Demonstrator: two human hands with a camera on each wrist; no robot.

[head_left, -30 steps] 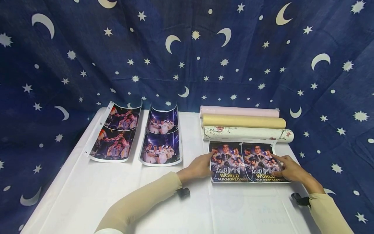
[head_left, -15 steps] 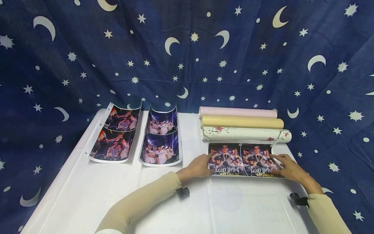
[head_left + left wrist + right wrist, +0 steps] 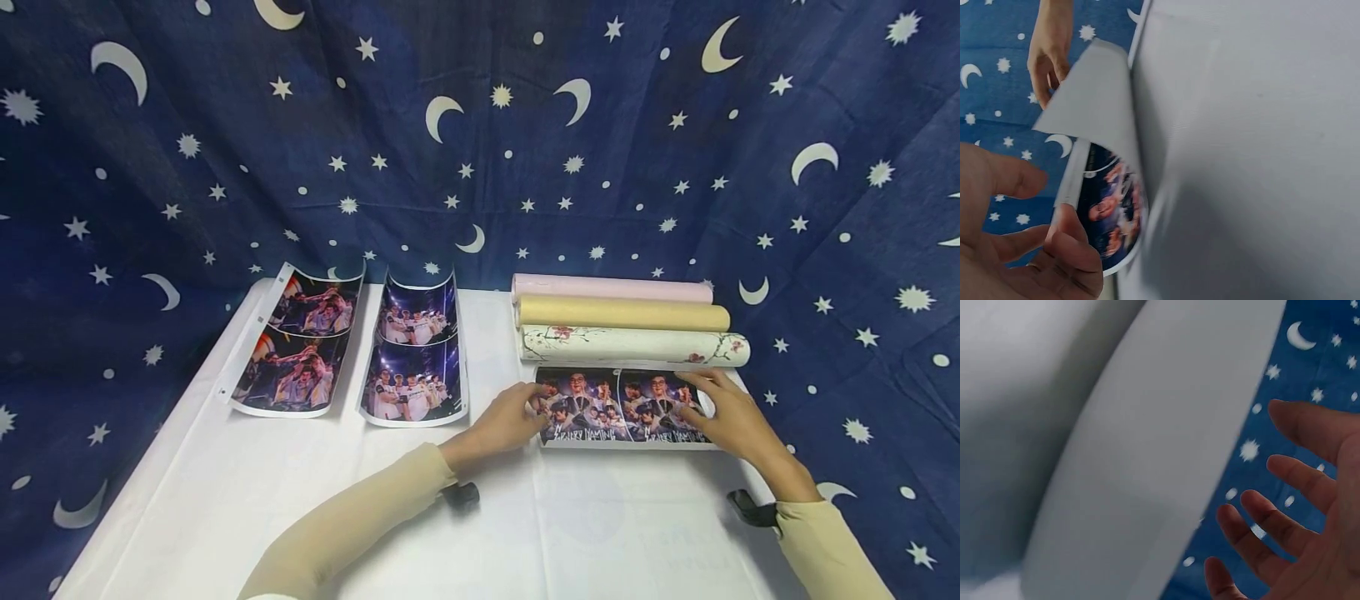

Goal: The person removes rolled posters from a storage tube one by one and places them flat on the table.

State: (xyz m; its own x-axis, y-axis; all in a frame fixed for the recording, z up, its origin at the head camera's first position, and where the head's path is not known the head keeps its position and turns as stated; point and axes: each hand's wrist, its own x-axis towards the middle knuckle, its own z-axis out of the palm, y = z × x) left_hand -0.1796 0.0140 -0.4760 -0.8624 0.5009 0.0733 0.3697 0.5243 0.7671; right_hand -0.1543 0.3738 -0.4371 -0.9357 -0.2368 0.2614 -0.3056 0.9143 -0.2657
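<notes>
A glossy printed poster sheet (image 3: 581,408) with two matching group pictures lies at the right of the table, its near edge curled up so that a white strip of its back shows. Beside its left edge is my left hand (image 3: 510,417), fingers loosely bent; in the left wrist view a fingertip touches or nearly touches the curled sheet (image 3: 1116,212). At the right edge is my right hand (image 3: 731,417). The right wrist view shows that hand (image 3: 1297,512) with fingers spread, apart from the sheet's white back (image 3: 1147,437).
Behind the poster lie a flowered roll (image 3: 637,346), a gold roll (image 3: 622,314) and a pink roll (image 3: 615,288). Two more curled photo sheets, one at far left (image 3: 300,367) and one beside it (image 3: 414,379), rest on the white table (image 3: 450,542). A starry blue curtain (image 3: 412,233) hangs behind.
The poster's near edge has curled up and back, hiding its bottom lettering. My right hand has shifted up and left along the sheet's edge; the left hand has moved only slightly.
</notes>
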